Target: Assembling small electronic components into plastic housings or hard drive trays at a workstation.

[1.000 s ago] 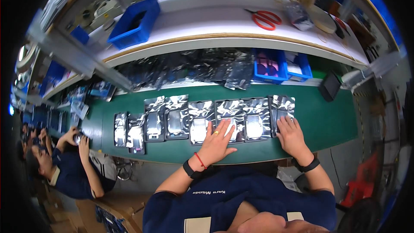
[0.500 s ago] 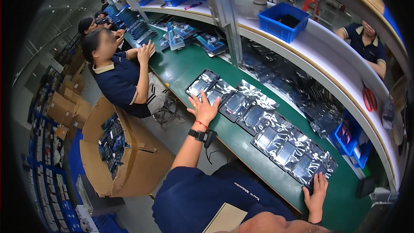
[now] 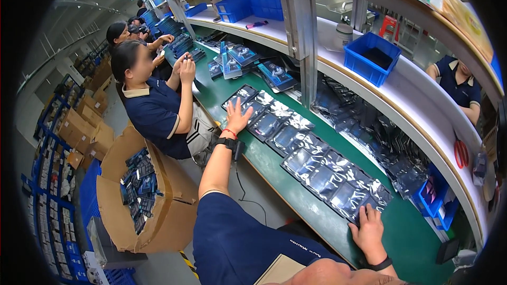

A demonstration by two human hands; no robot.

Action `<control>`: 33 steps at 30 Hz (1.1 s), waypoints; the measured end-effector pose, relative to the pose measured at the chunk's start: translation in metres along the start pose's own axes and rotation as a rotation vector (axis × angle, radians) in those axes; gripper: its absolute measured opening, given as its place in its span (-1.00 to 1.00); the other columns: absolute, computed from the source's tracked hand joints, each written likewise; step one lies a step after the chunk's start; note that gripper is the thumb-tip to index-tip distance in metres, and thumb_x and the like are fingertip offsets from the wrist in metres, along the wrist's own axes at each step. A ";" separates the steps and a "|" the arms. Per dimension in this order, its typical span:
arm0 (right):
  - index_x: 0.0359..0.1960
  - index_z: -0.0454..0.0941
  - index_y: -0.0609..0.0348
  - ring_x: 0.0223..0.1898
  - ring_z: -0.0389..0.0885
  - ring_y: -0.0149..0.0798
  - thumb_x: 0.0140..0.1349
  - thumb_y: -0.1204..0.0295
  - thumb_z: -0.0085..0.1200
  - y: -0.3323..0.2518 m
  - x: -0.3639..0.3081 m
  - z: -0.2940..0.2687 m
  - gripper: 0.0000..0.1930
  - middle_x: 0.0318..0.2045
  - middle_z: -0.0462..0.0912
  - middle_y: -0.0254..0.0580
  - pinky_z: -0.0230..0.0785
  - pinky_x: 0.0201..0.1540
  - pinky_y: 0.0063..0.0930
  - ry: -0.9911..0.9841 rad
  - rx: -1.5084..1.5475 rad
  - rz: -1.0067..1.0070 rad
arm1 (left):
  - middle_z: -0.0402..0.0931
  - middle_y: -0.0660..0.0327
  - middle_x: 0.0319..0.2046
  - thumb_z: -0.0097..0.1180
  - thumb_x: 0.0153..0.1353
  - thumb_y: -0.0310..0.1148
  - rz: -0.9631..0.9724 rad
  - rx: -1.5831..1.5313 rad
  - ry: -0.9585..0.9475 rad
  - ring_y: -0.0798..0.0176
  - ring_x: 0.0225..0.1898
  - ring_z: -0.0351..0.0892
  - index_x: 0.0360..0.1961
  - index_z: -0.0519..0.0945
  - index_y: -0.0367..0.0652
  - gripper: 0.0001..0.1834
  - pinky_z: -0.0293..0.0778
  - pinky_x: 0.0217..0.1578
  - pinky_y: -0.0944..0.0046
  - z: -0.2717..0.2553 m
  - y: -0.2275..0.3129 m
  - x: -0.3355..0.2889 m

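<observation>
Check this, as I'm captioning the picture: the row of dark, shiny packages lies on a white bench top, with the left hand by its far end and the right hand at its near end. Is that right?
Not quite: the head view shows that the bench top is green, not white. The row of dark, shiny packages, left hand and right hand are as you say.

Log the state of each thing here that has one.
Flat black packages under glossy film: lying in a row
Bare left hand: open, fingers spread
Bare right hand: open, palm down
Brown cardboard box: open, holding items
Blue rectangular plastic bin: uncovered
Red metal scissors: blade opening unclear
</observation>
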State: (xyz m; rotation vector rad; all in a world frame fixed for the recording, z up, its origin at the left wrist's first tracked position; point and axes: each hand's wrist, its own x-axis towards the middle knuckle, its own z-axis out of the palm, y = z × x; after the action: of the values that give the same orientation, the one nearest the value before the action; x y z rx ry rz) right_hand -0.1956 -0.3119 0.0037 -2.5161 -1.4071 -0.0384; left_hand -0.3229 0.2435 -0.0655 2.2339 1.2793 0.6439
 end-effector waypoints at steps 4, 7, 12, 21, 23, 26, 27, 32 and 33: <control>-0.06 0.45 0.39 -0.04 0.39 0.01 -0.19 0.25 0.29 -0.031 0.043 0.020 -0.36 0.00 0.44 0.14 0.40 -0.16 -0.19 -0.002 -0.013 -0.041 | -0.24 -0.18 0.33 -0.07 0.08 0.29 -0.100 -0.013 0.088 -0.23 0.36 -0.31 0.34 -0.02 0.09 -0.10 -0.21 0.23 -0.23 -0.017 -0.014 0.009; -0.05 0.44 0.41 -0.04 0.38 0.02 -0.16 0.22 0.27 -0.053 0.071 0.034 -0.36 0.02 0.42 0.17 0.40 -0.18 -0.17 -0.016 -0.013 -0.076 | -0.16 -0.30 0.28 -0.06 0.12 0.22 -0.148 -0.020 0.181 -0.28 0.33 -0.23 0.32 0.05 -0.03 -0.15 -0.22 0.26 -0.13 -0.021 -0.025 0.002; -0.07 0.45 0.38 -0.04 0.40 0.03 -0.16 0.24 0.28 -0.083 0.109 0.049 -0.39 -0.01 0.44 0.15 0.43 -0.18 -0.18 -0.016 0.016 -0.067 | 0.09 -0.35 0.18 0.00 0.17 0.04 0.081 -0.098 0.305 -0.30 0.28 -0.07 0.22 0.18 -0.31 -0.24 -0.17 0.29 -0.02 -0.020 -0.018 -0.020; 0.01 0.38 0.31 0.12 0.27 0.15 -0.12 0.27 0.28 -0.086 0.095 0.028 -0.37 0.11 0.30 0.19 0.28 0.06 -0.11 0.052 0.206 -0.051 | 0.03 -0.33 0.21 0.05 0.15 -0.02 0.261 -0.014 0.263 -0.38 0.25 -0.05 0.21 0.22 -0.22 -0.30 -0.04 0.23 -0.09 -0.012 0.034 -0.089; -0.01 0.40 0.29 0.11 0.27 0.16 -0.14 0.34 0.29 -0.063 0.070 0.005 -0.40 0.09 0.32 0.19 0.24 0.10 -0.11 0.114 0.217 0.061 | 0.09 -0.30 0.19 0.11 0.13 -0.10 0.337 -0.052 0.250 -0.35 0.25 -0.02 0.13 0.35 -0.20 -0.40 0.02 0.21 -0.08 -0.007 0.060 -0.101; -0.10 0.46 0.32 0.02 0.36 0.16 -0.10 0.36 0.25 -0.007 0.019 -0.017 -0.51 -0.02 0.42 0.21 0.27 0.06 -0.12 0.269 0.152 0.305 | 0.24 -0.27 0.11 0.16 0.09 -0.20 0.501 -0.142 0.161 -0.36 0.21 0.08 -0.06 0.52 -0.21 -0.57 0.11 0.17 -0.07 -0.003 0.106 -0.123; -0.13 0.48 0.34 -0.01 0.39 0.16 -0.06 0.36 0.22 0.014 0.000 -0.023 -0.56 -0.06 0.46 0.21 0.28 0.04 -0.13 0.344 0.121 0.399 | 0.29 -0.24 0.08 0.17 0.08 -0.23 0.532 -0.225 0.114 -0.34 0.19 0.14 -0.15 0.56 -0.22 -0.64 0.15 0.14 -0.06 0.002 0.118 -0.132; -0.19 0.52 0.31 -0.06 0.44 0.08 0.05 0.29 0.15 0.114 -0.102 -0.053 -0.64 -0.14 0.54 0.09 0.29 0.02 -0.19 0.667 -0.173 0.876 | 0.53 -0.02 -0.13 0.06 0.11 -0.48 0.706 -0.363 -0.198 -0.12 0.09 0.36 -0.62 0.54 -0.35 -0.80 0.28 0.04 0.05 -0.002 0.176 -0.196; -0.19 0.53 0.28 -0.07 0.45 0.07 0.04 0.29 0.15 0.142 -0.131 -0.057 -0.65 -0.15 0.56 0.05 0.29 0.02 -0.21 0.685 -0.235 0.988 | 0.53 -0.03 -0.14 0.00 0.13 -0.51 0.778 -0.338 -0.283 -0.11 0.06 0.39 -0.61 0.54 -0.37 -0.79 0.28 0.03 0.06 0.010 0.202 -0.202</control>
State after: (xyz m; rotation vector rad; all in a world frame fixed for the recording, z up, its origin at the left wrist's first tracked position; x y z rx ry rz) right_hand -0.1396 -0.5054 0.0100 -2.6758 0.1372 -0.8020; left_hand -0.2763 -0.0256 0.0188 2.3715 0.1128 0.7019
